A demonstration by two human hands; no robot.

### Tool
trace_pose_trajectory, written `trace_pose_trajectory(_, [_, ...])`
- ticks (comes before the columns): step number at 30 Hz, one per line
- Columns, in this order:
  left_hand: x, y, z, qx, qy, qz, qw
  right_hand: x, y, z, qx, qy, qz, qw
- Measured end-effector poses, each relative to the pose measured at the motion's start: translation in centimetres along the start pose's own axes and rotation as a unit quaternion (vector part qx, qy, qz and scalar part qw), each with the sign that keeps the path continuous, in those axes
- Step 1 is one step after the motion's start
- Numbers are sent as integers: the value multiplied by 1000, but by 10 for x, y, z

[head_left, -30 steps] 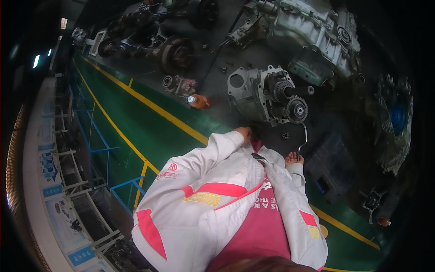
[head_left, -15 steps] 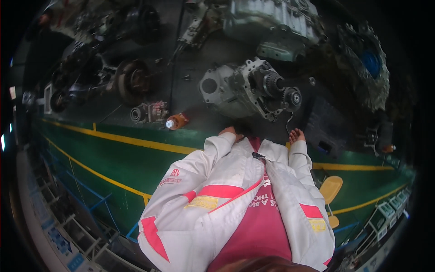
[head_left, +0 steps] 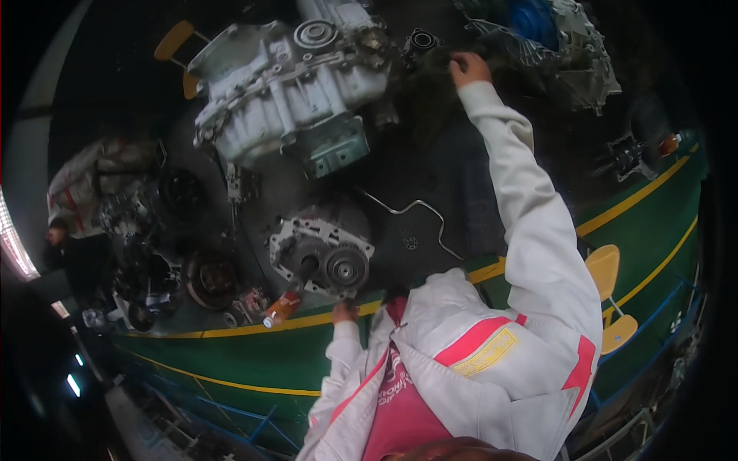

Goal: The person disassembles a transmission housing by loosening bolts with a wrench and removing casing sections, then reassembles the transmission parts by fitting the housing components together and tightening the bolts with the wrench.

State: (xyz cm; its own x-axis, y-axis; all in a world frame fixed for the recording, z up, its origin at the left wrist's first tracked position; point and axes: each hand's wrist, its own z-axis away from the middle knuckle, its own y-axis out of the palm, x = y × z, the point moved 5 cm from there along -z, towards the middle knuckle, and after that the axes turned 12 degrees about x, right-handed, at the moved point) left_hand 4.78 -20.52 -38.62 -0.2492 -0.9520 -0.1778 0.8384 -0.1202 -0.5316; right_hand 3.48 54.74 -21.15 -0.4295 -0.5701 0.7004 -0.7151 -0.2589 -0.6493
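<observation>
My right arm reaches far across the dark workbench. Its hand (head_left: 470, 70) has bent fingers close to a small round flanged part (head_left: 422, 43); anything pinched in them is lost in the dark. My left hand (head_left: 345, 311) rests low at the bench's near edge, just below a gearbox (head_left: 286, 244) with exposed gears (head_left: 346, 266). Its fingers are too small and dim to read. An orange bottle with a white cap (head_left: 283, 308) stands beside the gearbox. To its right lie a bent metal rod (head_left: 419, 204) and a small ring-shaped part (head_left: 410, 242).
A large silver transmission housing (head_left: 296, 96) fills the far middle. At far right sits another open casing (head_left: 573, 58) with a blue part (head_left: 533, 21). Axle parts and a brake drum (head_left: 209, 278) crowd the left, where another person (head_left: 58, 234) shows. A yellow chair (head_left: 605, 276) stands at right.
The view has shifted and turned, bringing the large housing nearer the middle. My right hand has gone from the near edge to far across the bench. My left hand stays low, by the gearbox.
</observation>
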Motion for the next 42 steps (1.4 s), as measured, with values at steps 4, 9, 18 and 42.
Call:
trace_pose_trajectory(4, [-24,20,53,-38,58,-32,997,-22,78,-85,103,49,117,986])
trace_pose_trajectory(9, [-100,30,83,27,-65,333,940,-41,122,-115,308,263,210,890])
trace_pose_trajectory(18, [-181,-64,82,3,-7,281,960,-58,80,-127,239,236,194,922])
trace_pose_trajectory(42, [-278,-140,163,119,241,305,914,73,-117,54,63,101,-575,810])
